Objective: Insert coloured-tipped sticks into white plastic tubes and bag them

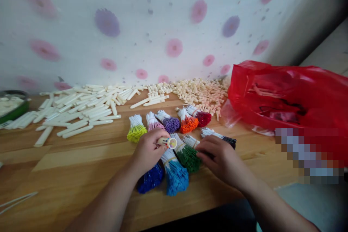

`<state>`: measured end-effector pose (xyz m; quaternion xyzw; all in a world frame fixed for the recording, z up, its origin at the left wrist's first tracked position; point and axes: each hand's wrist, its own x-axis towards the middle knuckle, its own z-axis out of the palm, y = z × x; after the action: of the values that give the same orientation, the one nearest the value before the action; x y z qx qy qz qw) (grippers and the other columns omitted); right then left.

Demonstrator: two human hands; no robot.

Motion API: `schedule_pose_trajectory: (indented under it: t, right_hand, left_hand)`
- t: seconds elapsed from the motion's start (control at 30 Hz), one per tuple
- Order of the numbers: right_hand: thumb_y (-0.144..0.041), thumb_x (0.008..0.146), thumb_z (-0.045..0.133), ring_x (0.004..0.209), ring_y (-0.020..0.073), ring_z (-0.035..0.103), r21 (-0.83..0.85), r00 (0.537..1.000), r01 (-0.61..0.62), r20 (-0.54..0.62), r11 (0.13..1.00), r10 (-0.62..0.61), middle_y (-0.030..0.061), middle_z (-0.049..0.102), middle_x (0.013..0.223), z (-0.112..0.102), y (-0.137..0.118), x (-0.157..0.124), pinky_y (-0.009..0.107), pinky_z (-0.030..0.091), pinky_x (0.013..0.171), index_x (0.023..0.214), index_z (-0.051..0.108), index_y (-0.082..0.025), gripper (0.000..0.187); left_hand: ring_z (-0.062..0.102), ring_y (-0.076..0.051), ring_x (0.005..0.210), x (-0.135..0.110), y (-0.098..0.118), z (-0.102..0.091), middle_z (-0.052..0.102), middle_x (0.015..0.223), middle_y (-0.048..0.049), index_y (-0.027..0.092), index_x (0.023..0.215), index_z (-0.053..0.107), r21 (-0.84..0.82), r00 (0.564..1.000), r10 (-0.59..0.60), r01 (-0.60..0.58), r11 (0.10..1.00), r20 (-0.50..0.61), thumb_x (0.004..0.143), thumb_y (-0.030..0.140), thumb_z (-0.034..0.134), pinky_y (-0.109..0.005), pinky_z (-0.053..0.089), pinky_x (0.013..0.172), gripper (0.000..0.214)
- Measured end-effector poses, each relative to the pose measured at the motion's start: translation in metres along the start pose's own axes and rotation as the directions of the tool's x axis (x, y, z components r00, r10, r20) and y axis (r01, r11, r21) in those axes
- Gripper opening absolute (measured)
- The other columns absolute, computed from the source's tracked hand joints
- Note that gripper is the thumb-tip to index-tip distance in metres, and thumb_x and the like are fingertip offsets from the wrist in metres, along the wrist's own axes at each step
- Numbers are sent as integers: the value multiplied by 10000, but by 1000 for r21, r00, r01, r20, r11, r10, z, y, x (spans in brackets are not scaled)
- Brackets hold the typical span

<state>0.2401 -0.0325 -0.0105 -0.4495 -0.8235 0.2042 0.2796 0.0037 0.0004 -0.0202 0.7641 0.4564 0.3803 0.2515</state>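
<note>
My left hand [148, 151] is closed around a small cream tube [168, 141] with coloured sticks inside it, its open end facing right. My right hand [217, 157] rests with curled fingers on the bundles of coloured-tipped white sticks, pinching at the green bundle [187, 156] and close to a black-tipped bundle [223, 137]. Around the hands lie more bundles: yellow [136, 129], pink [152, 121], purple [170, 121], orange [187, 121], dark red [201, 116], light blue [175, 175] and dark blue [150, 180].
A heap of cream plastic tubes [81, 110] covers the wooden table [67, 174] at the back left. A pile of small beige caps [201, 92] lies behind the bundles. A red plastic bag [288, 96] sits at the right, a green bowl [12, 107] at the far left.
</note>
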Motion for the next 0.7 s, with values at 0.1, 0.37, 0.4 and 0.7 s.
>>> schedule_pose_trajectory:
  t: [0.1,0.37,0.4,0.7]
  right_hand:
    - [-319,838,610,880,223,556,-181,998,-46,27,982,52,76,615,930,12,-8,-11,361,445,786,1025,630,-189,229]
    - [-301,776,637,878,248,551,-514,996,-75,6,854,91,59,612,867,31,-26,3,353,399,754,789,636,-194,108]
    - [-269,773,622,843,239,556,-535,996,-77,-13,842,83,55,613,833,33,-26,4,343,390,728,758,629,-191,80]
    - [-157,783,524,676,166,551,-533,991,-114,-118,838,60,27,606,713,42,-16,4,297,323,622,670,586,-183,131]
  left_hand:
    - [552,-136,651,-2,5,4,606,679,14,172,687,636,-16,996,28,-27,1000,80,671,22,525,-239,394,623,188]
    - [606,-174,872,-3,0,9,696,910,-16,208,835,698,17,946,174,-185,983,274,699,10,571,-297,430,803,271]
    - [604,-185,926,-3,0,9,699,1002,-18,223,871,702,38,929,197,-220,975,314,710,22,580,-318,422,843,284]
    - [571,-217,1006,-5,2,8,578,1311,12,337,1129,642,158,847,195,-309,938,495,715,13,559,-378,419,878,532]
